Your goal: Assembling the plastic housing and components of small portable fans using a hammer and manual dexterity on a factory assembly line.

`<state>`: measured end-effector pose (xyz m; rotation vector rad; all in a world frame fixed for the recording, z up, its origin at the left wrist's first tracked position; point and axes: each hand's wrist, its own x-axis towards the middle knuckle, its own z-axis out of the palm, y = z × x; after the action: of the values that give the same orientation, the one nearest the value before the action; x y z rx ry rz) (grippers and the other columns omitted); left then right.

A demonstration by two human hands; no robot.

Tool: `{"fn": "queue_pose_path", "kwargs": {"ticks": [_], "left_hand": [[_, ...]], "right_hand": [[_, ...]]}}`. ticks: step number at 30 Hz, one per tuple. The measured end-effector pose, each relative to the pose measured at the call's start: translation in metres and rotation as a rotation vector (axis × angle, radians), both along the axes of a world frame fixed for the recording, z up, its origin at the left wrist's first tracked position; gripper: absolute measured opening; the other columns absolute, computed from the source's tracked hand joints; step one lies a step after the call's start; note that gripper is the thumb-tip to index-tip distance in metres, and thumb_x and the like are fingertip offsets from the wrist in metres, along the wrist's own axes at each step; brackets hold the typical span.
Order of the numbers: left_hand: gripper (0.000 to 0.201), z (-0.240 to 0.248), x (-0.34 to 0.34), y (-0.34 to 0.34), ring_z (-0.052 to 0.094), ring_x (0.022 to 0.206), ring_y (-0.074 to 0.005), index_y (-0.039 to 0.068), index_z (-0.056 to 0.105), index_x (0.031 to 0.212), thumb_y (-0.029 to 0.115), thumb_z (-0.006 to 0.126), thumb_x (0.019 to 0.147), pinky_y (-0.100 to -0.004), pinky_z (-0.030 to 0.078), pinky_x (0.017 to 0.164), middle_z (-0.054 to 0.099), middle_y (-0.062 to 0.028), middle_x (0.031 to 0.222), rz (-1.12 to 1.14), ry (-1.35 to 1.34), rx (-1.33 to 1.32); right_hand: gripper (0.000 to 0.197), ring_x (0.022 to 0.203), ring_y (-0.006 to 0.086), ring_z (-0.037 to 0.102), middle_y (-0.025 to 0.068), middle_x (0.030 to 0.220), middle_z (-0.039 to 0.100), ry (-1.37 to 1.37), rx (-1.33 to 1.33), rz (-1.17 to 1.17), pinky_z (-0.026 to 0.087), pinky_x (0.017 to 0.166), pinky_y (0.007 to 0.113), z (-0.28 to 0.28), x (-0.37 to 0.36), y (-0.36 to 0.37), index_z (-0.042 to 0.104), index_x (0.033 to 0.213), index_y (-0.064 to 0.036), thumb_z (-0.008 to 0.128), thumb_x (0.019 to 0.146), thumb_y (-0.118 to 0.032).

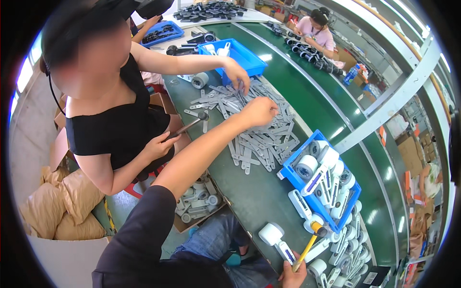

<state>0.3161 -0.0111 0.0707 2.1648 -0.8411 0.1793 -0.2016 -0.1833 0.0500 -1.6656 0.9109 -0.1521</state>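
Fingers (273,108) of the person's left hand (258,113) are bent over a wide, loose heap of flat grey plastic strips (265,145); I cannot tell from where I stand whether they have taken one. This heap lies on a dark grey-green workbench (242,192). The right hand (294,275), low at the right side, is closed around the handle of a yellow hammer (301,259), whose head is raised toward the upper right. Just beside this hand lies a white plastic piece with a round, drum-like head and a long handle (272,234); its handle end reaches the fingers, but I cannot tell if they grip it also. Nearby stands a blue plastic tray (290,174), filled with similar white pieces, and more of them are crowded beside it.

Across the heap, a co-worker in a black top (127,115) stretches one hand (236,73) above the strips and, with the other hand (158,145), holds a dark-headed hammer (203,115).
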Motion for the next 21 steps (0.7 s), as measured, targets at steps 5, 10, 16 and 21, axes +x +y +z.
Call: {"fn": "queue_pose_path", "kwargs": {"ticks": [5,10,16,21], "left_hand": [[0.027,-0.006,0.004,0.001,0.075,0.103,-0.037,0.006,0.079,0.118,0.02,0.07,0.096,-0.0447,0.058,0.093,0.078,-0.0215,0.109,0.106,0.015,-0.008],[0.025,-0.02,0.001,0.002,0.074,0.101,-0.0372,0.007,0.08,0.115,0.019,0.07,0.095,-0.0456,0.058,0.091,0.078,-0.0204,0.107,0.04,0.017,0.052],[0.023,-0.019,-0.003,0.014,0.074,0.098,-0.0377,0.007,0.081,0.11,0.018,0.069,0.093,-0.0457,0.058,0.09,0.078,-0.0192,0.106,0.151,-0.033,-0.015],[0.023,-0.022,-0.004,0.031,0.074,0.093,-0.0381,0.007,0.082,0.107,0.02,0.068,0.093,-0.0471,0.058,0.086,0.077,-0.0198,0.096,0.207,0.053,0.064]], "right_hand": [[0.041,0.061,0.0082,0.051,0.0026,0.088,0.067,-0.024,0.0,-0.008,0.041,0.055,0.025,0.0,0.001,0.0,0.067,0.135,0.0008,0.072,0.094,-0.004],[0.04,0.053,0.0079,0.05,0.0013,0.077,0.064,-0.078,-0.003,-0.034,0.038,0.049,0.025,-0.008,0.001,0.001,0.067,0.135,-0.0004,0.072,0.095,-0.005],[0.042,0.048,0.0086,0.049,0.0016,0.07,0.061,-0.078,0.037,-0.008,0.037,0.045,0.026,-0.015,-0.005,-0.005,0.064,0.137,0.0006,0.072,0.096,-0.004],[0.043,0.048,0.0084,0.049,0.0014,0.069,0.06,-0.039,0.061,-0.007,0.037,0.044,0.025,-0.008,-0.002,-0.003,0.064,0.138,0.0009,0.071,0.096,-0.003]]}}
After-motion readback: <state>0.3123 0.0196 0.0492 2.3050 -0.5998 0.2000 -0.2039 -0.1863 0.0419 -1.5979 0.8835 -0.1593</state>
